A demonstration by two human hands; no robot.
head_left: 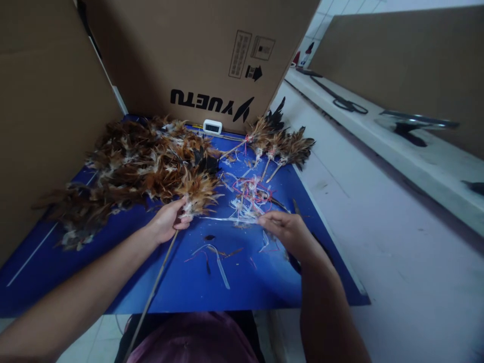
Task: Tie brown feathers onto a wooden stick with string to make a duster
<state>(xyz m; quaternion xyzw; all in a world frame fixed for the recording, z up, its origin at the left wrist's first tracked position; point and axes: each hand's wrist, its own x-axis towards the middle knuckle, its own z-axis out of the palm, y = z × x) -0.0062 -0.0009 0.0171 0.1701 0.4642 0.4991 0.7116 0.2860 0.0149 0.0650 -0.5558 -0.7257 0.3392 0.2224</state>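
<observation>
Brown feathers fan out at the top of a feather duster, whose thin stick slants down toward my lap. Closed round its feathered end, just above the bare stick, is my left hand. A strip of clear plastic string runs nearly straight from that end to my right hand, where the fingertips pinch it. Behind my left hand lies a long heap of brown feather strands. A tangle of pink and white string scraps sits just beyond my right hand.
Several small feather bundles on sticks lie at the back right. A white digital timer stands against the cardboard box. String and feather bits litter the blue table. Black-handled scissors rest on the right ledge.
</observation>
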